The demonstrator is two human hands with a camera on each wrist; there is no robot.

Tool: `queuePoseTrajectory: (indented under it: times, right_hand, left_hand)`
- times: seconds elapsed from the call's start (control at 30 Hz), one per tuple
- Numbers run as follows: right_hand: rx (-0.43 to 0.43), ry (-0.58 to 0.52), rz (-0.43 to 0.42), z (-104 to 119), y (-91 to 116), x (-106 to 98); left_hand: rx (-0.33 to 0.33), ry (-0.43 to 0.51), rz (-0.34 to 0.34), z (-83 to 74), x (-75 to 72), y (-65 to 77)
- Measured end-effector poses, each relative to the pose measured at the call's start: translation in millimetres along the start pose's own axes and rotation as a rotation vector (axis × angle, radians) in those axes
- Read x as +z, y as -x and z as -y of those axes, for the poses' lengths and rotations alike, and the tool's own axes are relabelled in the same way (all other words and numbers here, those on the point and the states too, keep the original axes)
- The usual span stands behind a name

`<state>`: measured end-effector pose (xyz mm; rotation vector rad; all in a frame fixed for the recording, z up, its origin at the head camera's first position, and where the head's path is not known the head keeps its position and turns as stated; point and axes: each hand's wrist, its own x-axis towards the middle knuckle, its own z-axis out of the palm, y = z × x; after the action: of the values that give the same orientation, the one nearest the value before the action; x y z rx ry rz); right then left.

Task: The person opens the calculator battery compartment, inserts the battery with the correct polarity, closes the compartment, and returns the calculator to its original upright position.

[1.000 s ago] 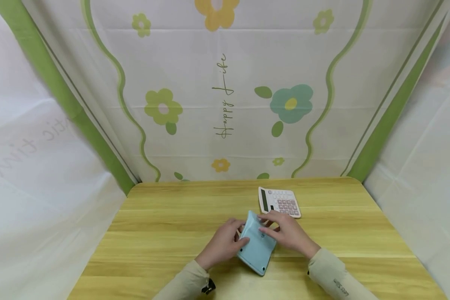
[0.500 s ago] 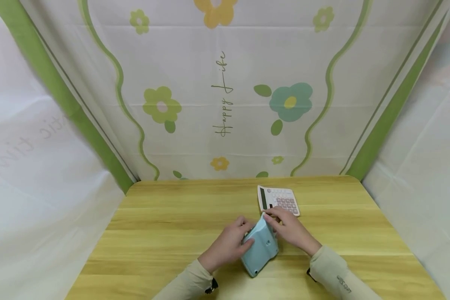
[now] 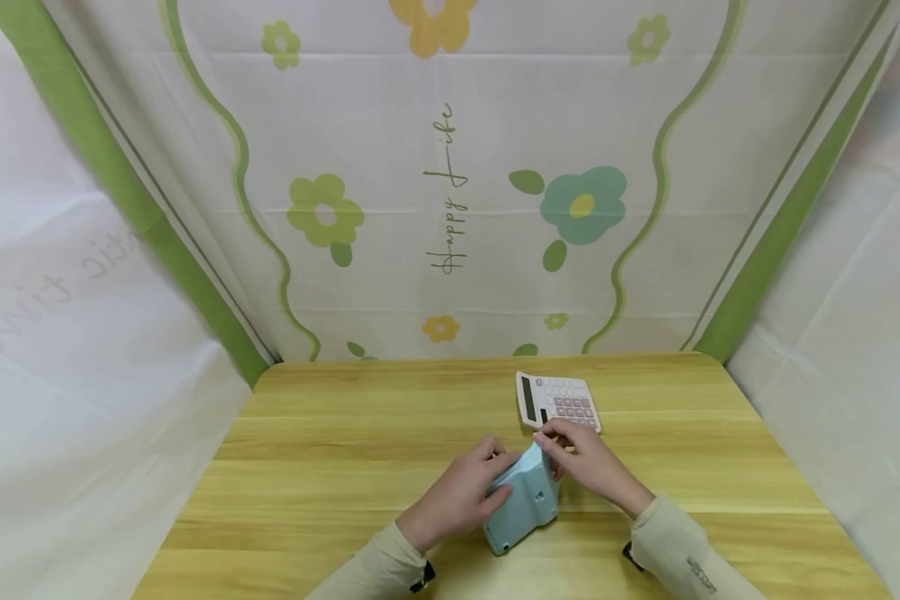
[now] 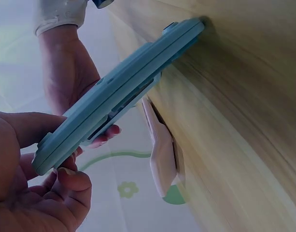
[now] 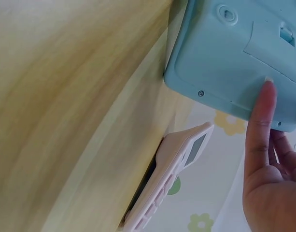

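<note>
A light-blue calculator [image 3: 523,510] is tilted up on the wooden table, its back towards the head camera. My left hand [image 3: 461,492] grips its left edge, thumb on the back. At the top edge, my right hand [image 3: 591,460] pinches the corner; in the right wrist view one finger [image 5: 262,121] lies along the back. That view also shows a battery cover [image 5: 275,53] with a small latch slot, a screw and a round foot [image 5: 227,15]. The lower edge appears to touch the table. The keys face away and are hidden.
A pink-and-white calculator [image 3: 562,402] lies face up just behind the right hand. The wooden table [image 3: 330,467] reaches back to a white curtain [image 3: 390,275] printed with flowers, and more curtain hangs on both sides.
The blue calculator has turned clockwise and been tilted up more steeply. My right hand has shifted from its back to the top corner. The left hand has moved slightly right with it.
</note>
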<state>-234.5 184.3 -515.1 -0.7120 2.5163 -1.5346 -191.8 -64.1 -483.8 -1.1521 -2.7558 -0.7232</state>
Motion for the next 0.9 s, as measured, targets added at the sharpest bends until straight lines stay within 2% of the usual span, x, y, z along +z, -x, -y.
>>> queuePoseTrajectory:
  times: [0.3, 0.4, 0.53, 0.8, 0.9]
  right_hand:
    - [-0.001, -0.02, 0.0, -2, 3, -2]
    - [-0.024, -0.024, -0.004, -4, 4, -2]
    - [-0.069, -0.032, -0.009, -6, 5, -3]
    - [-0.093, -0.09, -0.01, -10, 9, -5]
    - [-0.112, -0.062, -0.038, -9, 11, -7]
  left_hand:
    - [0.015, -0.007, 0.006, -4.4, -0.5, 0.5]
    - [0.029, -0.018, 0.001, -5.7, -0.1, 0.9]
    - [0.082, -0.072, -0.026, -7.2, 0.9, 1.2]
    - [0.216, -0.153, -0.068, -6.6, 4.7, 3.5]
    - [0.255, -0.181, -0.063, -4.7, 7.6, 5.1]
